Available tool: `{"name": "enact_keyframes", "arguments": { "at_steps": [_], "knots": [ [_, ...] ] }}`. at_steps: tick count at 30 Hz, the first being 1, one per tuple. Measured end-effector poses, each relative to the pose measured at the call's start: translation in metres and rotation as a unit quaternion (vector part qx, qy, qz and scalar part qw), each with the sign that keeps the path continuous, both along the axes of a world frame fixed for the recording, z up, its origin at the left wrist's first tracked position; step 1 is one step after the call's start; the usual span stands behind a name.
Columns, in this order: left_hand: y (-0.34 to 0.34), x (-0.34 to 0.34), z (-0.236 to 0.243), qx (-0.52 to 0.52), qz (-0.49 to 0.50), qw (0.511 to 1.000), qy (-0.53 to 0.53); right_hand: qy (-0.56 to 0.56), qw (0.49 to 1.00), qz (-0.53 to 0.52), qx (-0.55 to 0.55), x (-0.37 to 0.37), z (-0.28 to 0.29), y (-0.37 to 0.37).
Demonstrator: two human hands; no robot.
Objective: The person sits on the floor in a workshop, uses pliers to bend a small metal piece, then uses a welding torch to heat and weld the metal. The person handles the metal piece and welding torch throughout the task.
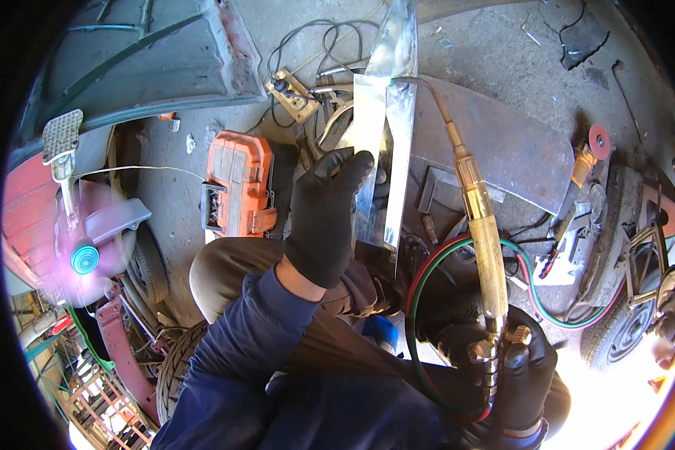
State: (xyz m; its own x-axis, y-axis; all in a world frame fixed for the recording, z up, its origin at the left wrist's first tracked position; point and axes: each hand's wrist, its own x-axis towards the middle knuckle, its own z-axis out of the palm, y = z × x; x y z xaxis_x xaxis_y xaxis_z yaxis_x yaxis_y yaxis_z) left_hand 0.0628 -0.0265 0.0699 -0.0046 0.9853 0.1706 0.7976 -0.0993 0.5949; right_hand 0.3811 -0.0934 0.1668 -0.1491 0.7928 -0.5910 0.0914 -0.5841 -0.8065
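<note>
My left hand point(324, 214), in a black glove, is closed on a narrow strip of bright sheet metal point(369, 112), thumb on its near face. Against the strip lies a longer folded metal piece point(403, 120) that runs up past it. My right hand point(523, 375), also in a black glove, grips a brass gas welding torch point(481, 225) near its valve knobs. The torch's thin bent neck reaches up and left. Its tip is at the strip's upper end, where a small bright glow shows. Red and green hoses point(414, 300) loop from the torch's lower end.
An orange toolbox point(240, 184) stands left of my left hand. Beyond lie a power strip point(296, 97) with black cables and a flat steel sheet point(495, 139). At right are an angle grinder point(586, 154) and a wheel point(626, 326). A spinning fan point(85, 259) is at left, below a dark panel point(150, 60).
</note>
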Motion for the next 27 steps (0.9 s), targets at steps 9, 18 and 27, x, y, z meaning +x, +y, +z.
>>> {"name": "enact_keyframes", "arguments": {
  "at_steps": [9,18,27],
  "knots": [
    [-0.0027,0.0012,-0.0020,-0.049,0.023,0.997,-0.055,-0.024,0.999,0.002,0.024,0.0019,-0.0054,-0.0041],
    [-0.0013,0.0028,-0.0016,-0.028,0.022,0.999,-0.031,-0.029,0.999,-0.006,0.015,0.0014,-0.0050,-0.0046],
    [-0.0026,0.0002,0.0021,-0.077,0.009,0.996,-0.048,-0.035,0.999,-0.004,0.008,0.0008,-0.0031,-0.0027]
  ]
}}
